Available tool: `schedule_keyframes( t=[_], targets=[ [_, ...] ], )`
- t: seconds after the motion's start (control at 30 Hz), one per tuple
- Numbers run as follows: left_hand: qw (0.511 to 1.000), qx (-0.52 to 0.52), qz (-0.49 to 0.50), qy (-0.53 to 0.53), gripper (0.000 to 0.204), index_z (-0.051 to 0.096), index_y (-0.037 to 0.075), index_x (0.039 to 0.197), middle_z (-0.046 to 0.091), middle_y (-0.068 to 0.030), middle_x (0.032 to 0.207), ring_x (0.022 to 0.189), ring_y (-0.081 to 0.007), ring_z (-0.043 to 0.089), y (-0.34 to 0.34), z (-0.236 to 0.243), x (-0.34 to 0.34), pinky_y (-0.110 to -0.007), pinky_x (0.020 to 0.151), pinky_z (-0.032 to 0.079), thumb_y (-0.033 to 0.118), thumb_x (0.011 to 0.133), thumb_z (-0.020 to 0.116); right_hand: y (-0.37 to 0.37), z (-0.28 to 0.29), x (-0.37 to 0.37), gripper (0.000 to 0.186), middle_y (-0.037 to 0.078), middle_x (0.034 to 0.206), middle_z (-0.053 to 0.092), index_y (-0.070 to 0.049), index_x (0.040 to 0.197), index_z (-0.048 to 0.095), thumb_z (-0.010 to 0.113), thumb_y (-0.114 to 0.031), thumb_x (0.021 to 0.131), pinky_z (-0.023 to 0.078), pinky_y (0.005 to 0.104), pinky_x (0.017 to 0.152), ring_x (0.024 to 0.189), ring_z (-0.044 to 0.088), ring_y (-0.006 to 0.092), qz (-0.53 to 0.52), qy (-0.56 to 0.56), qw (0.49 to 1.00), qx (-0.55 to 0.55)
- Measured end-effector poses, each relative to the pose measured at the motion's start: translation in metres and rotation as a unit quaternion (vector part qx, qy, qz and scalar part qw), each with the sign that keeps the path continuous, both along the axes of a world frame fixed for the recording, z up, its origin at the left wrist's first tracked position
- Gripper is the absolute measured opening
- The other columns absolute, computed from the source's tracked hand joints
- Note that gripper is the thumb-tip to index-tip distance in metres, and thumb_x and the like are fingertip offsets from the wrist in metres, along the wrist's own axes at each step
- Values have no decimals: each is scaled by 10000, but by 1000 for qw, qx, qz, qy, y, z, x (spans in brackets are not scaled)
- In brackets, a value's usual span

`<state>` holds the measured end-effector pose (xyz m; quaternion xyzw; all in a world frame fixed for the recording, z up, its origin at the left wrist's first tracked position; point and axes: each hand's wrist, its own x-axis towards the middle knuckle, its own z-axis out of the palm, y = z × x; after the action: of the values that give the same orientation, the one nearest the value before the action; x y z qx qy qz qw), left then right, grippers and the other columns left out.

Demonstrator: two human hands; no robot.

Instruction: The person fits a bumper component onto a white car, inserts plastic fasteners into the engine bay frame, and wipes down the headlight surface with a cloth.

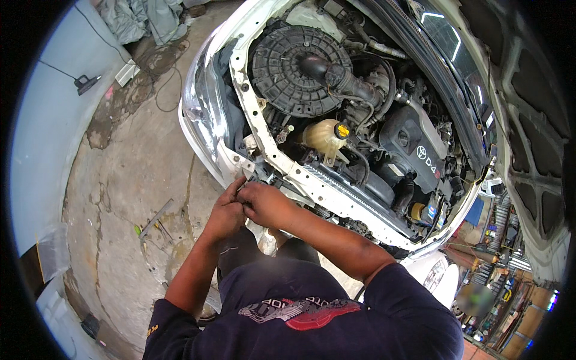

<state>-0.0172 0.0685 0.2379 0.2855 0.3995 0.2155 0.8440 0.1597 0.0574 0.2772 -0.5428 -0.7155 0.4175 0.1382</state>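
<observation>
At the front corner of a white car, my left hand (224,217) and my right hand (264,206) meet with their fingers bent together. The left index finger points up toward the white front panel (317,193), beside the headlight (204,99). Both hands are closed around something small and dark between the fingertips, too hidden to name. Behind them the engine bay lies exposed, with a round black air filter housing (294,66), a yellowish coolant tank (324,137) with a yellow cap, and a black engine cover (408,144).
The raised hood (534,120) stands at the right. On the concrete floor (126,180) to my left lie several long thin tools (157,217). Cables run near a pale wall (45,138). Racks of hand tools (498,228) stand at the far right.
</observation>
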Motion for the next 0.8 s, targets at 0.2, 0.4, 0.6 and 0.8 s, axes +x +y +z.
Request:
schedule_keyframes(
  t=[0.2,0.4,0.6,0.8],
  targets=[
    [935,-174,187,-247,639,401,-47,1497,616,-232,1331,1306,-350,563,-8,-4,4,-453,1145,424,79,871,414,-1,19,-12,213,222,1074,622,-4,1049,614,621,-120,871,543,512,878,999,646,447,-69,8,998,-10],
    [913,-260,211,-235,400,614,-33,1232,667,-216,1215,1230,-350,603,-11,-5,0,-471,1116,447,222,981,435,-19,23,-27,248,237,1118,617,0,1069,613,625,-109,846,541,503,890,1025,642,432,-25,16,1000,8],
    [958,-189,190,-99,303,593,-23,1173,657,-127,1049,992,-262,655,-28,-29,-1,-408,922,533,236,1022,549,-38,4,-17,227,202,935,702,-8,1071,638,613,-100,865,570,449,759,862,702,388,-178,130,971,-96],
    [982,-88,128,106,302,600,20,1208,581,-49,909,866,-153,592,-26,-35,-9,-328,802,506,231,994,624,-68,-49,7,82,118,885,689,29,995,611,586,-18,932,560,296,619,710,680,161,-359,375,784,-341]
  ],
)
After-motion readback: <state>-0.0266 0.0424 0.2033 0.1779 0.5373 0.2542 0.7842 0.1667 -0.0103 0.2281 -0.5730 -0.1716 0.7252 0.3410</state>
